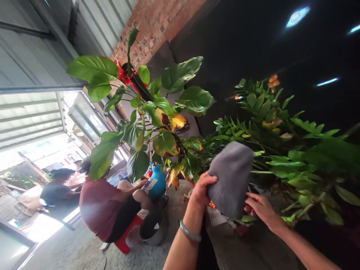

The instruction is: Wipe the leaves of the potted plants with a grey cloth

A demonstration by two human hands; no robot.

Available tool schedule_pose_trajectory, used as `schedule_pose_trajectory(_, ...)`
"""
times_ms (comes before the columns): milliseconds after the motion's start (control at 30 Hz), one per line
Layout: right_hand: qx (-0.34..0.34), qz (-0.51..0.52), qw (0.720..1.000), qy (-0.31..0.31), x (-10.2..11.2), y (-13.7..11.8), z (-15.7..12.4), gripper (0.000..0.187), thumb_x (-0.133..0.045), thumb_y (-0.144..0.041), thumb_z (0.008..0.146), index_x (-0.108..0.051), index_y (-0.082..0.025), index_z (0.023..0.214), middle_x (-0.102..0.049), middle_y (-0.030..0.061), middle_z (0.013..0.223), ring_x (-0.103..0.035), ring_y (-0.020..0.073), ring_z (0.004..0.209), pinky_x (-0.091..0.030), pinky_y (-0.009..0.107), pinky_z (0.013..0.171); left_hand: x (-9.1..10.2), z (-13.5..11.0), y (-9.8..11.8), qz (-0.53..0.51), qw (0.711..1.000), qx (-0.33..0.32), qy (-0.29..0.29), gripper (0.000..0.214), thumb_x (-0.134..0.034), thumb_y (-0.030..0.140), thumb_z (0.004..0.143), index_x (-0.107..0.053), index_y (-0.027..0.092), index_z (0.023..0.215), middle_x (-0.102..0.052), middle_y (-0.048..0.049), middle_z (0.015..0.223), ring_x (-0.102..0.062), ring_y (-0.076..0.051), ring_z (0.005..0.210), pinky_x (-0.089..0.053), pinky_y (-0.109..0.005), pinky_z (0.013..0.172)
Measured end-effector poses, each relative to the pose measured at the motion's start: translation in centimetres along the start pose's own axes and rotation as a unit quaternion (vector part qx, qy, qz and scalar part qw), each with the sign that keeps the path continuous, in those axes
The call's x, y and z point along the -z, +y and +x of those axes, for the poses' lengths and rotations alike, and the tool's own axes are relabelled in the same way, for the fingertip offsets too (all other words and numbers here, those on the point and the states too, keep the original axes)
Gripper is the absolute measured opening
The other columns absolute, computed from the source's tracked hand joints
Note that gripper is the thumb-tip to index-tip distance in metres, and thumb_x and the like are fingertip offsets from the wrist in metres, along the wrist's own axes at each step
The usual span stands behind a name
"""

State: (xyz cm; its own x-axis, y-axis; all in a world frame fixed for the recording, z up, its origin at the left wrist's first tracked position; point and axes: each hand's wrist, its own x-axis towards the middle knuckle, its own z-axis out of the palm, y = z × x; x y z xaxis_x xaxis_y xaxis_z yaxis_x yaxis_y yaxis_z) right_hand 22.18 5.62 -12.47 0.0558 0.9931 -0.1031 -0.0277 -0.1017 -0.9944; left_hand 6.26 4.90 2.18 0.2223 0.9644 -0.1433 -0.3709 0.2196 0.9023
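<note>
My left hand (pixel 201 192) and my right hand (pixel 260 209) hold a folded grey cloth (pixel 231 176) up between them. The left fingers pinch its left edge, and a pale green bangle (pixel 190 232) sits on that wrist. The right fingers grip the cloth's lower right corner. Just behind the cloth is a bushy plant with small glossy leaves (pixel 284 150). To the left stands a tall plant with big green leaves (pixel 152 112), some of them yellow and brown.
The view is strongly tilted. A person in a red shirt (pixel 98 206) sits on a red stool (pixel 126 236) by a blue gas cylinder (pixel 157 183). Another person (pixel 57 191) sits further left. A brick wall (pixel 157 26) and a dark glossy wall (pixel 253 45) stand behind the plants.
</note>
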Motion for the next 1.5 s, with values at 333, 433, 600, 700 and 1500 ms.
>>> schedule_pose_trajectory(333,0.002,-0.022,0.999,-0.044,1.2,-0.7,-0.3,0.021,-0.058,-0.037,0.053,-0.049,-0.025,0.039,-0.051,-0.0014,0.035,-0.045,0.0149,0.038,-0.033,0.028,0.040,3.0,-2.6,-4.6,0.135,0.982,0.117,0.052,0.022,-0.072,0.018,0.042,-0.075,0.016,0.064,-0.067,-0.0031,0.058,-0.054,-0.018,0.055,-0.040,-0.031,0.062)
schedule_pose_trajectory(433,-0.003,-0.025,0.998,-0.052,0.5,-0.9,-0.4,0.023,-0.054,-0.047,0.055,-0.057,-0.024,0.052,-0.065,0.0026,0.049,-0.055,0.0184,0.045,-0.037,0.028,0.041,2.6,-1.8,-1.3,0.039,0.997,0.015,0.058,0.028,-0.074,0.020,0.042,-0.074,0.016,0.070,-0.069,-0.0027,0.064,-0.056,-0.017,0.057,-0.042,-0.030,0.063)
schedule_pose_trajectory(600,0.008,-0.043,0.998,-0.048,0.0,-1.0,-0.3,0.030,-0.049,-0.054,0.057,-0.056,-0.025,0.060,-0.071,0.0056,0.062,-0.059,0.0202,0.052,-0.041,0.030,0.044,2.4,0.4,-1.8,-0.052,0.986,-0.010,0.157,0.024,-0.078,0.028,0.044,-0.064,0.019,0.062,-0.067,-0.0009,0.060,-0.058,-0.018,0.059,-0.046,-0.031,0.067)
schedule_pose_trajectory(700,0.025,-0.065,0.996,-0.055,0.6,-0.5,-0.1,0.024,-0.049,-0.049,0.056,-0.051,-0.026,0.051,-0.063,0.0023,0.049,-0.054,0.0198,0.049,-0.040,0.031,0.047,3.9,-0.4,-5.3,0.097,0.984,0.071,0.128,0.020,-0.076,0.023,0.042,-0.067,0.018,0.060,-0.065,-0.0003,0.054,-0.055,-0.017,0.055,-0.042,-0.029,0.060)
schedule_pose_trajectory(1500,0.012,-0.050,0.998,-0.038,1.1,0.2,0.2,0.029,-0.053,-0.052,0.057,-0.058,-0.024,0.055,-0.070,0.0045,0.055,-0.059,0.0199,0.048,-0.041,0.029,0.042,7.0,-4.1,0.5,0.043,0.987,-0.015,0.155,0.029,-0.077,0.019,0.041,-0.072,0.013,0.069,-0.069,-0.0034,0.061,-0.059,-0.017,0.053,-0.045,-0.027,0.055)
